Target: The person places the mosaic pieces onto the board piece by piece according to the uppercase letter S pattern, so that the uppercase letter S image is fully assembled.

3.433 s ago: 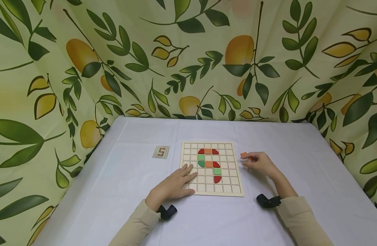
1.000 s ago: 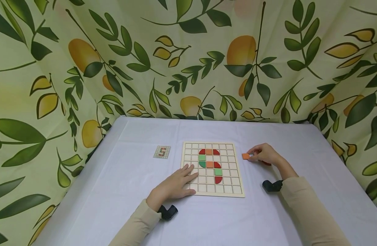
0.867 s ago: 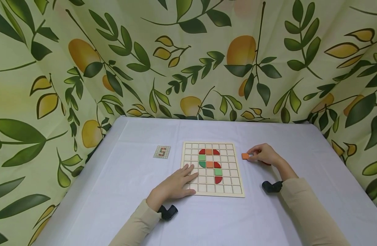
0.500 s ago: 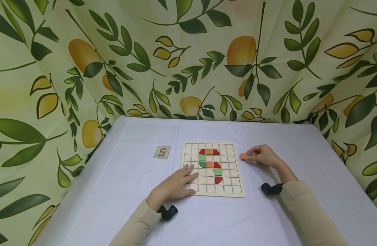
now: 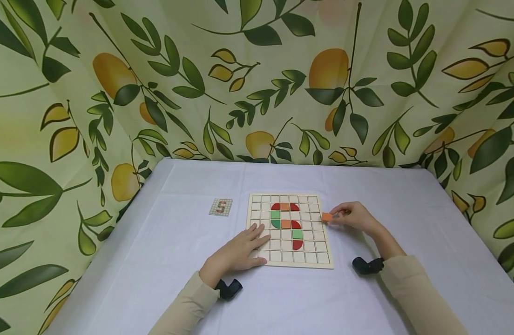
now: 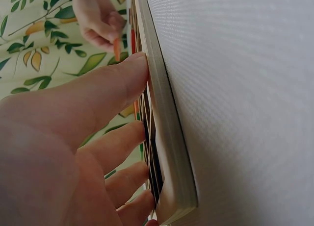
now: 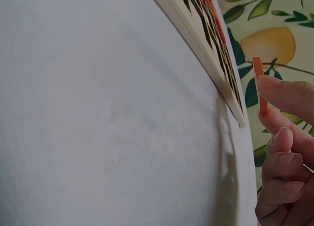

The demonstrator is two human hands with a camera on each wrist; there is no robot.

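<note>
In the head view, a square wooden grid board [image 5: 315,263] lies on the white table. Red and green rounded pieces with orange and green squares form an S-like curve on it. My left hand [image 5: 236,251] rests over the board's near left corner, fingers spread and fairly straight; in the left wrist view its thumb [image 6: 113,84] touches the board's edge. My right hand [image 5: 355,217] pinches an orange square tile [image 5: 327,217] between thumb and finger at the board's right edge. The right wrist view shows that tile [image 7: 260,84] edge-on, the other fingers curled below.
A small card [image 5: 220,207] printed with a grid and an S pattern lies left of the board. Beyond the white tablecloth [image 5: 190,181] hangs a leaf-and-fruit patterned curtain [image 5: 257,93]. Each wrist wears a black camera [image 5: 368,266].
My right hand has carried the orange tile left and nearer, up to the board's edge. A red piece seen under that hand a second ago is out of sight. My left hand stays put.
</note>
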